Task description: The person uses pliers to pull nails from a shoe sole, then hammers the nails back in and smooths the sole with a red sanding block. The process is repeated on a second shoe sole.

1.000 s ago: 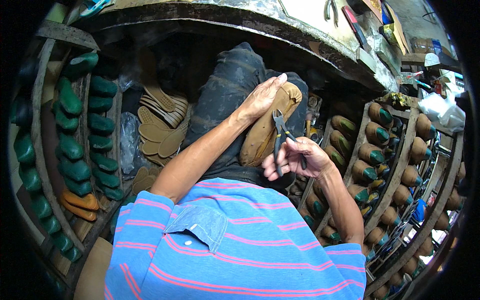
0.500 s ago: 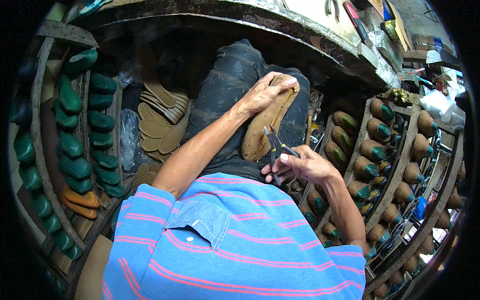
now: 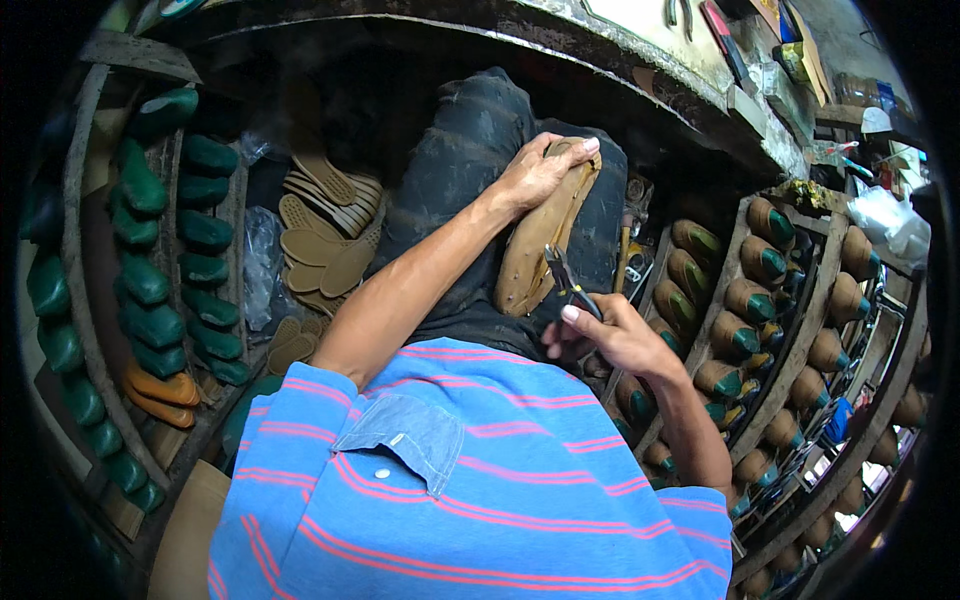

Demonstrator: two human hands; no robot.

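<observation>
Pinched far end of tan shoe (image 3: 530, 255) with left hand (image 3: 545, 177), along inner edge of right thigh (image 3: 603, 225); held pliers (image 3: 562, 280) in curled right hand (image 3: 628, 335), over shoe's right edge.

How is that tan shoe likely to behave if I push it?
The tan shoe is probably fairly stiff: its outline looks full under the left hand. Unsteadied, it might rock or slip, since it lies over rounded trouser legs.
</observation>
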